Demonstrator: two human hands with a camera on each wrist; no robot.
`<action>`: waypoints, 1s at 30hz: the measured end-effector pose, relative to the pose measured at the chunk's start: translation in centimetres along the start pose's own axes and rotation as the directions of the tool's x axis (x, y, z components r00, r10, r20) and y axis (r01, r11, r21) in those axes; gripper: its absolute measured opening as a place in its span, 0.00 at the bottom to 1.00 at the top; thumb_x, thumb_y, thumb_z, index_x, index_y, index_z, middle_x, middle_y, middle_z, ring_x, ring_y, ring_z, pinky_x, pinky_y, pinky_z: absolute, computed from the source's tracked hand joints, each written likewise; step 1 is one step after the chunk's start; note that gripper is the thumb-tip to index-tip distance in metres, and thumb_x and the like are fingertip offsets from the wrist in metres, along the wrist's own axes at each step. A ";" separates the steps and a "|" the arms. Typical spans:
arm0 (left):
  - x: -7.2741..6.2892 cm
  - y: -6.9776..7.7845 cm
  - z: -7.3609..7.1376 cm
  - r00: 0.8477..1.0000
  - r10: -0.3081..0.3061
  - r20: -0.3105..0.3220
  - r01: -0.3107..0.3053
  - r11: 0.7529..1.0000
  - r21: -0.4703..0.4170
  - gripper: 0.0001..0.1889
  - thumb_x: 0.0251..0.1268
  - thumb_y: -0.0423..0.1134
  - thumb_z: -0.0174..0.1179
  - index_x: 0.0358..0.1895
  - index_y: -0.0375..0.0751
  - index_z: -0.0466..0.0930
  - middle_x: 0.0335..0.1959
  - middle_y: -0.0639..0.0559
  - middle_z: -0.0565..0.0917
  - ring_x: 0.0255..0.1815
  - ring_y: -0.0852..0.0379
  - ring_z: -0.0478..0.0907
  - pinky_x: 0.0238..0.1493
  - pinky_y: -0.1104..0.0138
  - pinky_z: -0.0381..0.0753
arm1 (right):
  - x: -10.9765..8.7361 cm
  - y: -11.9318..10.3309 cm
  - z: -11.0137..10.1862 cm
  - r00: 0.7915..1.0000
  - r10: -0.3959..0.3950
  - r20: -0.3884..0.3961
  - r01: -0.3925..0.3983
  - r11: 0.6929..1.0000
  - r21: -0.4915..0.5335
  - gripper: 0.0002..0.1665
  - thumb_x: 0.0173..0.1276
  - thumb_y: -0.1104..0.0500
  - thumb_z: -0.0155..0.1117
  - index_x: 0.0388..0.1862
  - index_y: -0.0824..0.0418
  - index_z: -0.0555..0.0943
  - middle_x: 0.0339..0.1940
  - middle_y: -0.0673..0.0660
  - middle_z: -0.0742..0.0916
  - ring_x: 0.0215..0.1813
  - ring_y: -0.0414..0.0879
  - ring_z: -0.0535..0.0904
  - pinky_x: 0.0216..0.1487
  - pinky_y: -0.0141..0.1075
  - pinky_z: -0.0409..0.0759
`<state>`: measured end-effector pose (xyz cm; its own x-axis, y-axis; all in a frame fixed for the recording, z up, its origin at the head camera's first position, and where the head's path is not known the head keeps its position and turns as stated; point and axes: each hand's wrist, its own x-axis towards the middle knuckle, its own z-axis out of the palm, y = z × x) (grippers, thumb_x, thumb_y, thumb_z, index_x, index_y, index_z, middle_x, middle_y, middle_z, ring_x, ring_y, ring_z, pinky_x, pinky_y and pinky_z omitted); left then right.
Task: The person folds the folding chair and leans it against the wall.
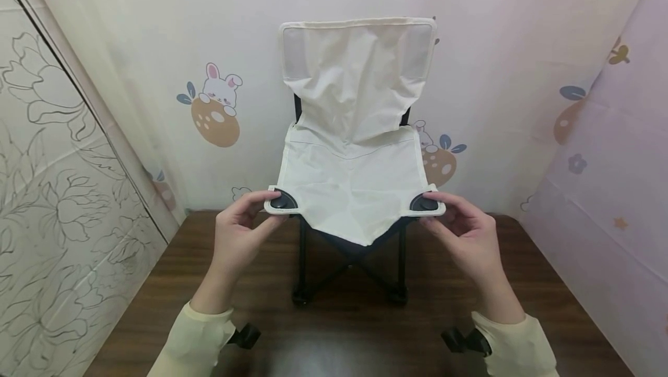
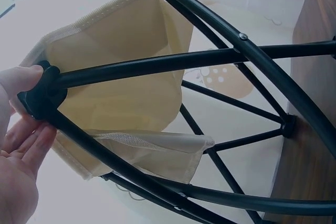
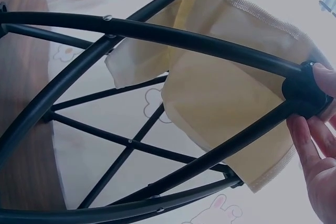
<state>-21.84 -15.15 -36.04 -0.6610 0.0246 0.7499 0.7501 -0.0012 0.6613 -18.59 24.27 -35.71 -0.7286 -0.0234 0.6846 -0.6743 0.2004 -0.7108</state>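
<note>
Folding chair [image 1: 349,177] stands upright on the wooden table [image 1: 256,325], straight ahead of both hands, seat front toward the person. From where I'm standing its long axis runs away from them, front edge to backrest [image 1: 360,52], about midway between the arms. Neither hand is nearer: each is on a front corner of the chair.

Left hand [image 1: 237,232]: pinching the chair's left front corner [image 1: 283,202], forefinger on top of the black patch, thumb under the edge. Right hand [image 1: 472,238]: mirror grip on the right front corner [image 1: 424,203]. Thumb-to-finger gap is narrow on both, about the corner's thickness. Wrist views show each on the black joint where the frame tubes [image 2: 157,67] meet.

Seat fabric sags to a point at the chair's mid-front, crossed legs below. Printed curtain [image 1: 156,46] behind the chair.
</note>
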 end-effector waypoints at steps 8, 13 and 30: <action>0.1 0.1 0.0 1.000 -0.005 0.004 0.005 1.000 0.003 0.20 0.58 0.12 0.72 0.54 0.25 0.87 0.50 0.40 0.90 0.54 0.54 0.91 0.56 0.67 0.89 | 0.1 -0.1 0.2 1.000 0.013 -0.003 -0.013 1.000 -0.002 0.28 0.66 0.81 0.73 0.65 0.73 0.84 0.57 0.52 0.91 0.51 0.42 0.89 0.57 0.29 0.87; 0.2 0.2 0.0 1.000 -0.013 0.004 0.013 1.000 0.000 0.20 0.59 0.12 0.72 0.54 0.26 0.88 0.50 0.39 0.90 0.54 0.54 0.91 0.56 0.68 0.89 | 0.2 -0.2 0.3 1.000 0.026 -0.007 -0.026 1.000 -0.014 0.28 0.66 0.80 0.74 0.65 0.72 0.84 0.58 0.52 0.91 0.50 0.42 0.89 0.56 0.29 0.87; 0.5 0.2 0.0 1.000 0.001 0.015 -0.001 1.000 -0.006 0.21 0.58 0.12 0.72 0.55 0.25 0.87 0.52 0.38 0.90 0.55 0.54 0.90 0.56 0.66 0.89 | 0.6 -0.3 0.5 1.000 0.019 0.000 -0.019 0.998 0.056 0.27 0.67 0.80 0.73 0.65 0.74 0.83 0.58 0.54 0.91 0.53 0.43 0.89 0.56 0.31 0.87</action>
<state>-22.03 -15.11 -35.55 -0.6602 0.0395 0.7501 0.7505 -0.0071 0.6609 -18.89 23.68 -35.22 -0.7410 -0.0199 0.6712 -0.6663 0.1459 -0.7313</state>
